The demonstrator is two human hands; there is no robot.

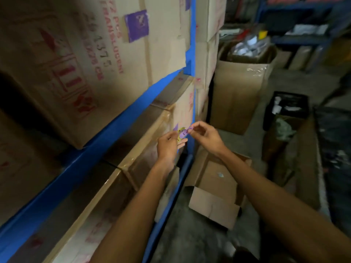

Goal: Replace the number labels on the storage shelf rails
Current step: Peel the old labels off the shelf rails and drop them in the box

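Here I see stacked cartons [91, 76] crowding the blue rail [121, 120], an open box [214, 188] below. My left hand [168, 147] and right hand [206, 134] pinch a purple label [183, 132] beside the upright post [193, 118]; its orientation is blurred.

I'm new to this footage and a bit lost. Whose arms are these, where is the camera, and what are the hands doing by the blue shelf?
The single picture comes from a camera worn on a person's head, looking down at their own bare arms. The left hand and right hand meet at the blue metal shelf post, pinching small purple and yellow paper labels between them. Brown cardboard boxes fill the shelves; one carries a purple square sticker. An open cardboard box lies on the grey floor.
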